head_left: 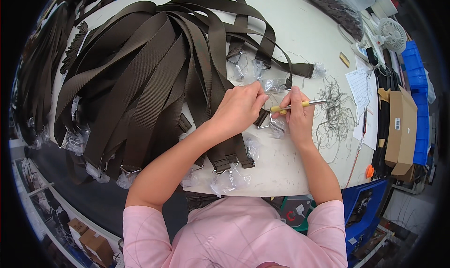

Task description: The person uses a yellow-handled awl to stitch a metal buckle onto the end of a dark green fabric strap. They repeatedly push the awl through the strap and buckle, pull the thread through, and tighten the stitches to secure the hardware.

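My left hand (239, 109) is closed, thumb and fingertips together, at the end of a dark brown webbing strap (261, 118). The exact pinch point is hidden by my fingers. Beside it, my right hand (301, 122) grips a slim pen-like tool (318, 102) with a yellow handle and a silver metal part. The yellow end points left, close to the strap end and its metal buckle (266, 126). Clear plastic wrap (278, 126) covers hardware just below the tool. Another plastic-wrapped buckle (274, 85) lies just beyond my fingers, attached to a strap.
A big heap of brown straps (140, 75) covers the table's left side, with wrapped metal ends (229, 180) along the near edge. Loose thread clippings (335, 113) lie right of my hand. Farther right are papers (361, 92), a white fan (393, 35), a cardboard box (401, 132) and blue bins (415, 66).
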Motion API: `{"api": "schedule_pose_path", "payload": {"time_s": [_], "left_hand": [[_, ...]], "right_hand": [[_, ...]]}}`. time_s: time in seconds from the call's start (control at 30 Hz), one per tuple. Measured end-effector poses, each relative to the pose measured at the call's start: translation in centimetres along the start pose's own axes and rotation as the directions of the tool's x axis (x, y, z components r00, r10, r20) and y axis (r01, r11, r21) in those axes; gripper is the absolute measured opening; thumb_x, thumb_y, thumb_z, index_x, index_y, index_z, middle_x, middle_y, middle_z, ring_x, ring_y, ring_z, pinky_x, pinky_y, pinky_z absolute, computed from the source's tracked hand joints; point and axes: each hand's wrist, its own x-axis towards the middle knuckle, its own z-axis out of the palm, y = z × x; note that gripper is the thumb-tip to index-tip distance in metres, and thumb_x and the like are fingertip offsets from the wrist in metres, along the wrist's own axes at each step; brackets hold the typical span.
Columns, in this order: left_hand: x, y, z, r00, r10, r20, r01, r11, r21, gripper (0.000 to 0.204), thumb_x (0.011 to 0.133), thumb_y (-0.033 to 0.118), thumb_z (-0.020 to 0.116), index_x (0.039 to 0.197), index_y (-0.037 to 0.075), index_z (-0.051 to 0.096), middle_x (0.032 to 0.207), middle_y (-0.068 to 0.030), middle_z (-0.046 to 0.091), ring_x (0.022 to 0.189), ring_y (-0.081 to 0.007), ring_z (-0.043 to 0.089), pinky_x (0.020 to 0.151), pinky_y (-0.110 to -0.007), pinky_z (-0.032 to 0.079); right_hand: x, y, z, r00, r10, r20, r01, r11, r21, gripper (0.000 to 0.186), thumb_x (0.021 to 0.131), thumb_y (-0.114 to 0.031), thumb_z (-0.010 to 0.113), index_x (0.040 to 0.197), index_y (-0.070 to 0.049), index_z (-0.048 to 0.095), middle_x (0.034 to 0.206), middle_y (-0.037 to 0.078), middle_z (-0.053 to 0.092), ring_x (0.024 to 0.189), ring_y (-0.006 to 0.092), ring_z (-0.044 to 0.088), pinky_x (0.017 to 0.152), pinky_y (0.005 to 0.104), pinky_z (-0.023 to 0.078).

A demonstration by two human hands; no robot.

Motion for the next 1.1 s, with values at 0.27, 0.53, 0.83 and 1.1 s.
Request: {"api": "schedule_pose_path", "payload": {"time_s": [0.27, 0.53, 0.83, 1.1], "left_hand": [[0.0, 0.2, -0.1, 1.000, -0.018, 0.005, 0.018, 1.000, -0.008, 0.024, 0.103, 0.020, 0.062, 0.095, -0.003, 0.064, 0.078, -0.0179, 0.070, 0.072, -0.0365, 0.068, 0.070, -0.044, 0.052], [0.0, 0.0, 0.0, 1.000, -0.016, 0.015, 0.017, 1.000, -0.005, 0.024, 0.105, 0.020, 0.059, 0.096, -0.003, 0.061, 0.080, -0.0159, 0.072, 0.075, -0.0341, 0.071, 0.072, -0.043, 0.054], [0.2, -0.1, 0.0, 0.998, -0.055, 0.036, 0.056, 0.998, -0.033, 0.023, 0.107, 0.019, 0.055, 0.097, -0.002, 0.058, 0.082, -0.0134, 0.074, 0.078, -0.0290, 0.074, 0.074, -0.040, 0.056], [0.2, -0.2, 0.1, 0.999, -0.035, 0.022, 0.036, 0.999, -0.025, 0.024, 0.108, 0.018, 0.055, 0.096, -0.003, 0.058, 0.081, -0.0134, 0.074, 0.077, -0.0301, 0.074, 0.073, -0.040, 0.056]], "right_hand": [[0.0, 0.0, 0.1, 1.000, 0.004, 0.003, -0.004, 1.000, 0.007, 0.051, 0.114, -0.038, 0.047, 0.079, -0.002, 0.058, 0.071, 0.004, 0.059, 0.058, 0.0128, 0.063, 0.052, 0.0251, 0.050], [0.0, -0.1, 0.2, 1.000, -0.006, -0.010, 0.006, 1.000, 0.000, 0.051, 0.114, -0.036, 0.047, 0.078, -0.001, 0.058, 0.071, 0.004, 0.058, 0.059, 0.0117, 0.061, 0.052, 0.0257, 0.052], [-0.7, 0.0, 0.3, 0.999, -0.034, -0.029, 0.033, 0.998, -0.046, 0.052, 0.115, -0.036, 0.045, 0.078, -0.002, 0.059, 0.070, 0.004, 0.058, 0.061, 0.0108, 0.063, 0.051, 0.0256, 0.050], [-0.4, 0.4, 0.6, 1.000, -0.001, -0.019, 0.002, 0.998, 0.059, 0.048, 0.114, -0.034, 0.048, 0.082, -0.001, 0.059, 0.074, 0.004, 0.060, 0.060, 0.0131, 0.062, 0.053, 0.0262, 0.050]]}}
